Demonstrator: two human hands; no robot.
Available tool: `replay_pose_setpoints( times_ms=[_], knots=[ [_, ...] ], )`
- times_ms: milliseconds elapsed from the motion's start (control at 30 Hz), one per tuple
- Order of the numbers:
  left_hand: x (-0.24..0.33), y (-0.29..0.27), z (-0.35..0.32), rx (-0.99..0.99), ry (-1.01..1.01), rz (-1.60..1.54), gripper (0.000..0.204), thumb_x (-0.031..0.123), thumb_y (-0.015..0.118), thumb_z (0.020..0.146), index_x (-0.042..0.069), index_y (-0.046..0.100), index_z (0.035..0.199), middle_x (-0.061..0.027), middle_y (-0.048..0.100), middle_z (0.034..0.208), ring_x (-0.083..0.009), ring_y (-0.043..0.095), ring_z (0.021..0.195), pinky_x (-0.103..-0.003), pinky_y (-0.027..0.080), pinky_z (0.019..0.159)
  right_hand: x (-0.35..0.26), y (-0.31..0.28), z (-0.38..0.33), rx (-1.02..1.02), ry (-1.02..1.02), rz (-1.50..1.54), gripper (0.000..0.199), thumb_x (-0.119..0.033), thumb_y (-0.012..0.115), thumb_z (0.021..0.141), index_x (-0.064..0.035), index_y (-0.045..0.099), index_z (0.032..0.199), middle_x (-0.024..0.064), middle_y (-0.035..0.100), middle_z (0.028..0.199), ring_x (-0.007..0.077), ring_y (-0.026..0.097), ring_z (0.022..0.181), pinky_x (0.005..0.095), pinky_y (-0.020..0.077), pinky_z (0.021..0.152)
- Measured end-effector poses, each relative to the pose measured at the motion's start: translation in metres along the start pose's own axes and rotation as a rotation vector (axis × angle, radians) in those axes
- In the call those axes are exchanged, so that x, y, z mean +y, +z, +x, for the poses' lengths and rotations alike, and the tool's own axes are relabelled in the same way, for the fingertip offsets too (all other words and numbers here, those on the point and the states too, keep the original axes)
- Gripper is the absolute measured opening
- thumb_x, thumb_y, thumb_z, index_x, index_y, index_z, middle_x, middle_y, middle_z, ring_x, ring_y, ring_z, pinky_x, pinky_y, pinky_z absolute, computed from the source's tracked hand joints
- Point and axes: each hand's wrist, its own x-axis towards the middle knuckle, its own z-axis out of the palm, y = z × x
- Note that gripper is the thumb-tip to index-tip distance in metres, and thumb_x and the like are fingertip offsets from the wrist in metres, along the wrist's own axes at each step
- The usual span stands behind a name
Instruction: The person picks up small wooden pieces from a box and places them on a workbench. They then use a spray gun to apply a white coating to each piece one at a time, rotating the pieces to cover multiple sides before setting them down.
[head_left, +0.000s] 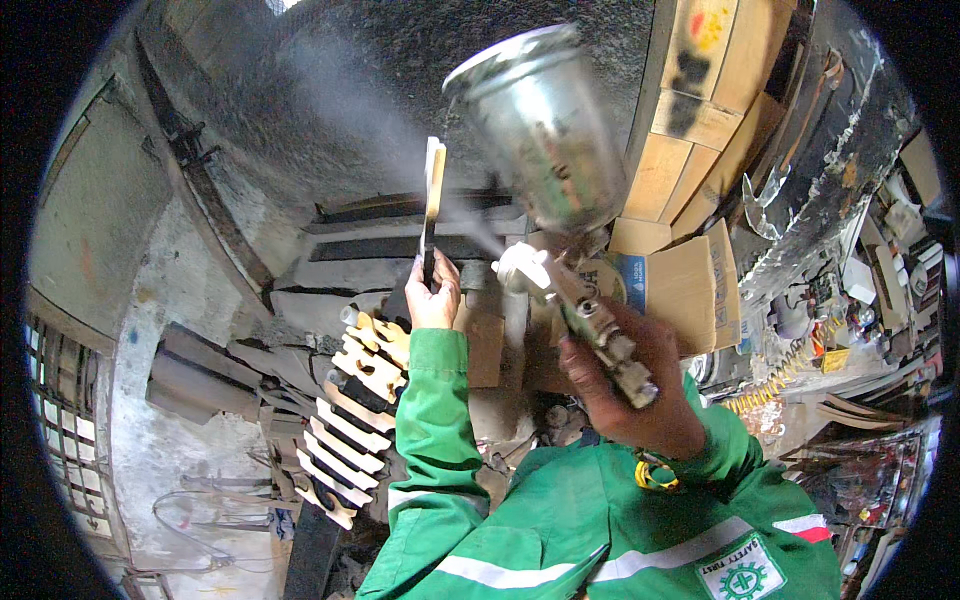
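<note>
1. The thin wooden piece (433, 205) stands upright, its long axis vertical, pinched at its lower end by the left hand (432, 295), fingers closed narrowly on it.
2. It lies up and to the left of the spray gun (585, 310), whose white nozzle (520, 268) points at it; mist drifts past it.
3. The right hand (630, 385) is wrapped around the gun's grip, metal cup (540, 125) above.
4. A row of similar pale cut pieces (350, 420) lies below the left sleeve (430, 420).
</note>
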Motion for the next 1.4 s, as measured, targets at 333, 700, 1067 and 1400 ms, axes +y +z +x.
replay_pose_setpoints(
  times_ms=[333, 700, 1067, 1400],
  knots=[
    [0.010, -0.009, -0.018, 0.015, -0.034, -0.057, 0.024, 0.007, 0.070, 0.073, -0.008, 0.056, 0.086, -0.0154, 0.058, 0.085, -0.0232, 0.059, 0.082, -0.033, 0.057, 0.076, 0.011, 0.009, 0.005, 0.072, 0.066, 0.072, 0.018, -0.010, 0.063, 0.080, -0.0021, 0.058, 0.095, 0.0121, 0.062, 0.077, 0.0239, 0.061, 0.067, 0.0336, 0.0478, 0.061],
    [0.083, -0.171, -0.191, -0.194, 1.112, 0.298, 0.011, 0.008, 0.061, 0.084, 0.001, 0.058, 0.091, -0.0098, 0.060, 0.087, -0.0194, 0.060, 0.076, -0.031, 0.056, 0.069, 0.097, -0.042, -0.031, -0.160, 0.090, 0.059, 0.027, -0.016, 0.055, 0.087, -0.0012, 0.052, 0.110, 0.0102, 0.060, 0.095, 0.0194, 0.058, 0.086, 0.0322, 0.0470, 0.074],
    [-0.049, -0.512, -0.518, 1.212, 2.679, -0.243, 0.030, 0.017, 0.073, 0.075, -0.008, 0.064, 0.088, -0.0111, 0.064, 0.088, -0.0180, 0.059, 0.073, -0.033, 0.050, 0.066, 0.131, -0.023, -0.010, -0.229, 0.327, 0.486, 0.031, -0.021, 0.053, 0.089, -0.0011, 0.051, 0.113, 0.0098, 0.059, 0.096, 0.0194, 0.057, 0.086, 0.0321, 0.0468, 0.076],
    [-0.063, -0.534, -0.562, 1.731, 2.585, 0.415, 0.024, 0.010, 0.068, 0.078, -0.009, 0.061, 0.091, -0.0098, 0.065, 0.086, -0.0152, 0.058, 0.078, -0.027, 0.046, 0.074, 0.097, 0.008, -0.018, -0.225, 0.424, 0.554, 0.035, -0.024, 0.050, 0.090, -0.0011, 0.050, 0.117, 0.0095, 0.059, 0.098, 0.0194, 0.057, 0.087, 0.0320, 0.0467, 0.077]
  ],
)
